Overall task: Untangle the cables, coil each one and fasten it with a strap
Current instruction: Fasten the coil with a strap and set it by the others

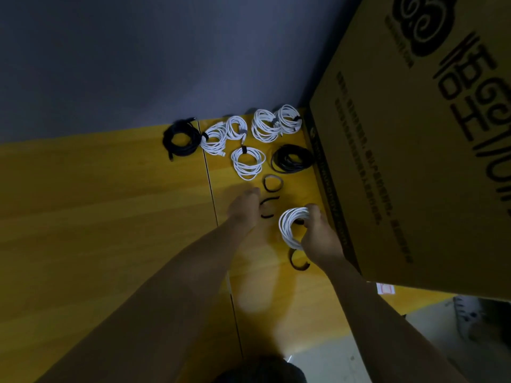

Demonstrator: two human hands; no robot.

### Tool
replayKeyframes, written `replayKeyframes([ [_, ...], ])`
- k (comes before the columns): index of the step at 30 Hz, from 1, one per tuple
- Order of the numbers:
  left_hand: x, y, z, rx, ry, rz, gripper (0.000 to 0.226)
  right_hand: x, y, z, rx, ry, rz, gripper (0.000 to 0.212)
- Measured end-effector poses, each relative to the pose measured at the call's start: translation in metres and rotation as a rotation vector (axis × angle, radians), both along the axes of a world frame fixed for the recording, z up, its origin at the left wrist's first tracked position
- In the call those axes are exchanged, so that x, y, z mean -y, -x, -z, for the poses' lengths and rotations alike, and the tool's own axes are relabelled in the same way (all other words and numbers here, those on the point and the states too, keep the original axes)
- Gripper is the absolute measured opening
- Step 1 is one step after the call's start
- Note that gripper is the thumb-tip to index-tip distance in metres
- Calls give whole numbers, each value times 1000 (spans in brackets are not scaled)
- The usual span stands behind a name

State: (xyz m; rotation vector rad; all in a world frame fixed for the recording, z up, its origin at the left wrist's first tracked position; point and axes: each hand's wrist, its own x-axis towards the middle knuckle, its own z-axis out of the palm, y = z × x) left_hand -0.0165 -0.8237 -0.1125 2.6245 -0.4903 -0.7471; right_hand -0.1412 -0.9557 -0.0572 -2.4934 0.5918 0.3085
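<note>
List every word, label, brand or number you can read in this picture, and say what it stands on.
Cardboard box: a swirl logo and large black characters, seen at an angle, not readable.
Box, small print lines: too blurred to read.
Red-and-white label under the box: too small to read.

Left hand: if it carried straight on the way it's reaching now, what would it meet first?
The left hand points up the table, toward the back. The curved black strap lies just off its fingertips and looks first in line, with the looped strap beyond. Height above the table is unclear.
</note>
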Motion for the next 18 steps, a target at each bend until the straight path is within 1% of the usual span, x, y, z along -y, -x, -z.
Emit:
replayKeyframes([
  [2,-2,0,-1,-12,63,-8,22,0,0,-1,-13,-12,-11,45],
  [5,-8,5,-16,-42,308,-132,8,0,-2,-10,11,-52,-44,47],
  [7,-16,9,-34,-36,465,-204,12,-3,-6,-19,81,-84,-62,42],
  [10,-32,15,-64,11,603,-249,17,-15,-13,-40,207,-178,-71,33],
  [13,-52,21,-96,-81,717,-320,17,-33,-19,-62,273,-242,-131,33],
  [15,-65,24,-116,-143,799,-399,16,-47,-23,-73,290,-251,-156,35],
  [18,-88,30,-143,-177,923,-499,18,-70,-27,-83,241,-278,-187,33],
])
